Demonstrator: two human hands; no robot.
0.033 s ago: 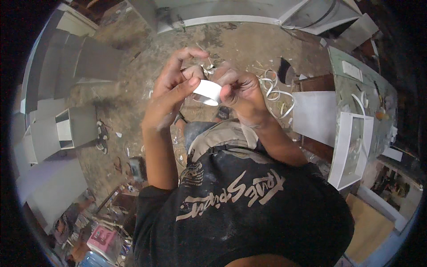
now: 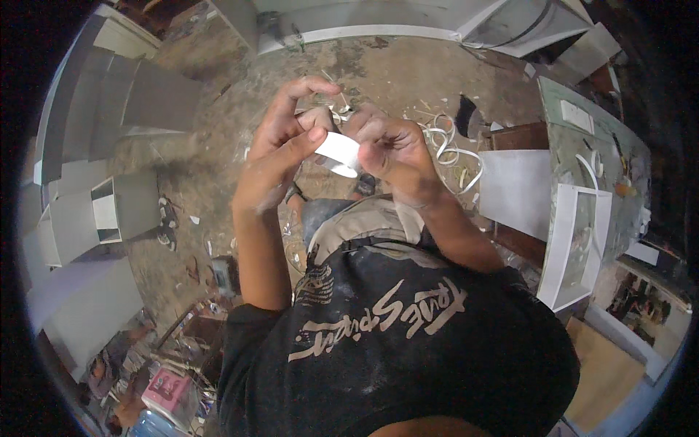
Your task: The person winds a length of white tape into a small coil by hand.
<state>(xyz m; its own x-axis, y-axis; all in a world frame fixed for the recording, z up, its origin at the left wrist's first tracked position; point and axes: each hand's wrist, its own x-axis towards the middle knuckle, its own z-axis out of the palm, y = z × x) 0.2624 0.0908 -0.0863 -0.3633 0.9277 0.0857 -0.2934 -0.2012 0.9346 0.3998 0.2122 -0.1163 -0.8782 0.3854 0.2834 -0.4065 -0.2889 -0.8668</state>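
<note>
Left hand (image 2: 275,149) and right hand (image 2: 400,149) pinch a white band (image 2: 339,151) between them, seemingly steadying it from both sides.

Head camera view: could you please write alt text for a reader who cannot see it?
A bare left hand and a bare right hand hold a curved white band between them, above a stained brown floor. A grey open-sided box is at the left, and an open white rectangular frame at the right.
</note>
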